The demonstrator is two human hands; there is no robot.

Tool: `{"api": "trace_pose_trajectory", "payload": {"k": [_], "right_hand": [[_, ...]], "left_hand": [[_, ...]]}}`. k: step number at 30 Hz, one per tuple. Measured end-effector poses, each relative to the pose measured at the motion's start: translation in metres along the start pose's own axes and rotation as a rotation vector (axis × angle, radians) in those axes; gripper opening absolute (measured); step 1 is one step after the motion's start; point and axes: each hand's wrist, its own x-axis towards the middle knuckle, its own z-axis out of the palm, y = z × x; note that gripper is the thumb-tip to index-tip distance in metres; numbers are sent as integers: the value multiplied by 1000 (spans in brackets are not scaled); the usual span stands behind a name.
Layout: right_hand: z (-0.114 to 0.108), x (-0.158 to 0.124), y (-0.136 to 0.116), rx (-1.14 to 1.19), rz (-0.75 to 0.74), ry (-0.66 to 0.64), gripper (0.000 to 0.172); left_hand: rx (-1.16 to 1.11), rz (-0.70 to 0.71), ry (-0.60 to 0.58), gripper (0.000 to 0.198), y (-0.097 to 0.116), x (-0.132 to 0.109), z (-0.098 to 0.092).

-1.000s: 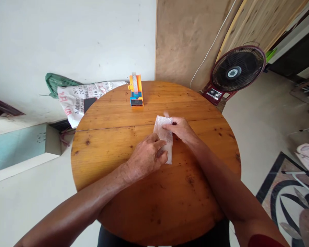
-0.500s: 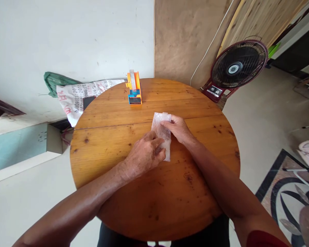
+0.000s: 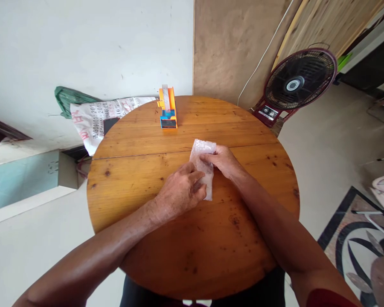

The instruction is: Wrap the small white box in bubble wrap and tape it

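Note:
A flat, oblong bundle of clear bubble wrap (image 3: 202, 164) is held between my hands over the middle of the round wooden table (image 3: 131, 179). My right hand (image 3: 224, 160) grips its upper right edge, thumb on top and fingers behind. Curled over the lower left side is my left hand (image 3: 185, 187), its fingers closed on the wrap. What lies inside the wrap cannot be made out. Beyond the bundle, toward the table's far edge, stands an orange and blue tape dispenser (image 3: 168, 108) with a roll of clear tape.
A dark red fan (image 3: 296, 83) stands past the table's right far edge. Behind the left far edge are a printed white sack (image 3: 89, 128) and a green bag (image 3: 72, 100). A pale blue-green box (image 3: 25, 181) is at far left.
The top of the bubble wrap has shifted slightly to the right with my right hand, and its upper edge now looks smoother. My left hand stays almost where it was.

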Motion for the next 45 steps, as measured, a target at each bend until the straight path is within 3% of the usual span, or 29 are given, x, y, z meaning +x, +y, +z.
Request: {"api": "trace_pose_trajectory", "payload": {"k": [4,18,29,35,41,45], "right_hand": [[2,2,3,-26,-21,36,17],[6,-8,-1,31,-81,-25,20],[16,-21,-11,142,-86,-4,17],[26,-43,-11,148,-129,80,23],[30,-49,-5,260,-163,84,27],[32,-49,0,315,-177,100,29]], "left_hand": [[3,3,3,18,-1,0,0],[-46,-6,29,24,-2,-1,4],[-1,-58,-11,30,9,4,-2],[-8,-109,46,20,13,-2,3],[-86,-239,146,23,20,-7,7],[-178,-253,190,33,17,-9,12]]}}
